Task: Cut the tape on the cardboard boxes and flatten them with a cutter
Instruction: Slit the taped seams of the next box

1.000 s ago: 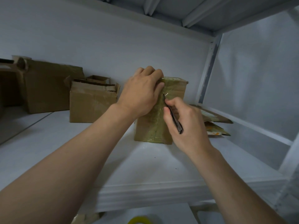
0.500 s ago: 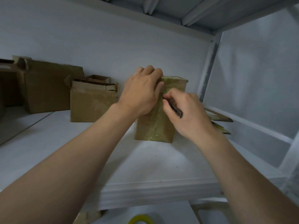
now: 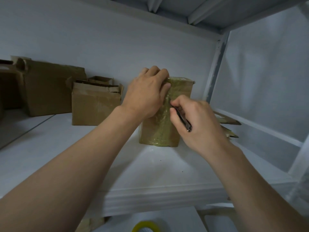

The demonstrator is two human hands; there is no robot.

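Cardboard box [image 3: 181,92] is being gripped at its top edge by left hand [image 3: 147,93] | cutter [image 3: 184,121] is being pinched by right hand [image 3: 199,124] at the taped front

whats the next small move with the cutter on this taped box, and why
Probably draw the cutter down the vertical seam toward the shelf: the right hand holds its tip against the taped box at mid-height, the seam runs on below it, and the left hand braces the box's top.
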